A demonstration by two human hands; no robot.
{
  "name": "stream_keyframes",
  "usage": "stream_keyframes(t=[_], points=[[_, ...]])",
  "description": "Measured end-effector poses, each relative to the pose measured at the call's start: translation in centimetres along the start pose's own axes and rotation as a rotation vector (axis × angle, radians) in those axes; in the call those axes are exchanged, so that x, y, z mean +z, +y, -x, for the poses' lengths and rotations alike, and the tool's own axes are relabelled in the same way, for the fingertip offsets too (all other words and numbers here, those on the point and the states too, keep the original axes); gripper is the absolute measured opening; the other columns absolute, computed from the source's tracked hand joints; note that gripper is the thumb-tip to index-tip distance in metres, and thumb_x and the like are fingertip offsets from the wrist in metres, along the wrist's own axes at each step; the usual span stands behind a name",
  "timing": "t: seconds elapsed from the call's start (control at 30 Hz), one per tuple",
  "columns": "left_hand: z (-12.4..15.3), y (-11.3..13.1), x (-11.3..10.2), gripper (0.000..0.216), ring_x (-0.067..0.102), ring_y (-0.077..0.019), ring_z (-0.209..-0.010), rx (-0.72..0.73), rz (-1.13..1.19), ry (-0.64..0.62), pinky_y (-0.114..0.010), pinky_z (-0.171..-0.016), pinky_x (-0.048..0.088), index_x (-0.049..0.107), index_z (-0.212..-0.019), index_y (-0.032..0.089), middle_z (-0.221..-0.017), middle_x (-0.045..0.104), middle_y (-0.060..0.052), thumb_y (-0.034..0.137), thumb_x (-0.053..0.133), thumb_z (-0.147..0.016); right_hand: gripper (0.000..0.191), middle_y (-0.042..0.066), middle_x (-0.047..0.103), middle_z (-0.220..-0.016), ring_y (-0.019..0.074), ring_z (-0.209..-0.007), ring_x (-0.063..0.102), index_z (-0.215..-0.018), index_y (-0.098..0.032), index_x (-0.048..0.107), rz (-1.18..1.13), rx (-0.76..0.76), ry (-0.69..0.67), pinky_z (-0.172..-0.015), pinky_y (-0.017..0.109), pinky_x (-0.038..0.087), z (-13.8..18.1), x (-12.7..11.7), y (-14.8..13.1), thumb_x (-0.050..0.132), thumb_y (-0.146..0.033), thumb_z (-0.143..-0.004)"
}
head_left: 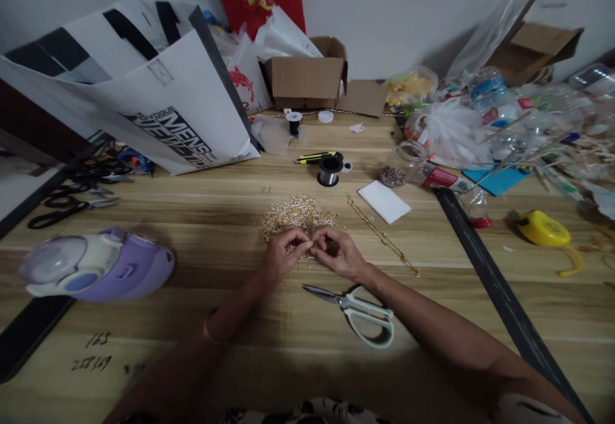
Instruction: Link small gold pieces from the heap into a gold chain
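At the near edge of a pile of small gold and silver pieces (295, 211), my left hand (286, 251) and my right hand (336, 251) meet with their fingertips pinched close together. Whatever lies between the fingers is too small to make out. Just below my right hand, scissors (368, 315) with pale green handles rest on the wooden table (230, 353), blades pointing left. A thin gold chain (384, 238) stretches across the wood to the right of my hands.
Beyond the pile are a spool of fine wire (329, 171), a yellow-black utility knife (314, 157) and a folded white paper (384, 201). A purple-white device (125, 270) sits left; a yellow tape measure (542, 228) and plastic bottles (487, 88) are right. A large paper bag (158, 104) stands back left.
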State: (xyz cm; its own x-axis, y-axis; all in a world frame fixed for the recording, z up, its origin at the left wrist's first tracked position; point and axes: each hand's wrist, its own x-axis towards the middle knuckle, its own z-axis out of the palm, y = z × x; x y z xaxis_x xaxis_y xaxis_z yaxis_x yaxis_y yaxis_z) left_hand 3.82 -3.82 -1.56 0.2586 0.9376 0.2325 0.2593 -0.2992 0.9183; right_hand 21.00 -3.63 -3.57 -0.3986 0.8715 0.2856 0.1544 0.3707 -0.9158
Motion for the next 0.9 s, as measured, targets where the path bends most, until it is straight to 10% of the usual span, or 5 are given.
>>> stream_keyframes(t=[0.9], points=[[-0.05,0.26,-0.13,0.012,0.054,-0.0143,-0.069,0.089,-0.050,0.051,-0.025,-0.065,0.042,0.058,-0.068,0.016,-0.069,0.057,-0.002,0.021,0.059,-0.078,0.009,-0.003,0.045,-0.065,0.0104,-0.059,0.045,-0.088,-0.017,0.060,0.125,-0.097,-0.019,-0.057,0.023,0.037,-0.22,-0.27,-0.33,0.057,-0.023,-0.082]])
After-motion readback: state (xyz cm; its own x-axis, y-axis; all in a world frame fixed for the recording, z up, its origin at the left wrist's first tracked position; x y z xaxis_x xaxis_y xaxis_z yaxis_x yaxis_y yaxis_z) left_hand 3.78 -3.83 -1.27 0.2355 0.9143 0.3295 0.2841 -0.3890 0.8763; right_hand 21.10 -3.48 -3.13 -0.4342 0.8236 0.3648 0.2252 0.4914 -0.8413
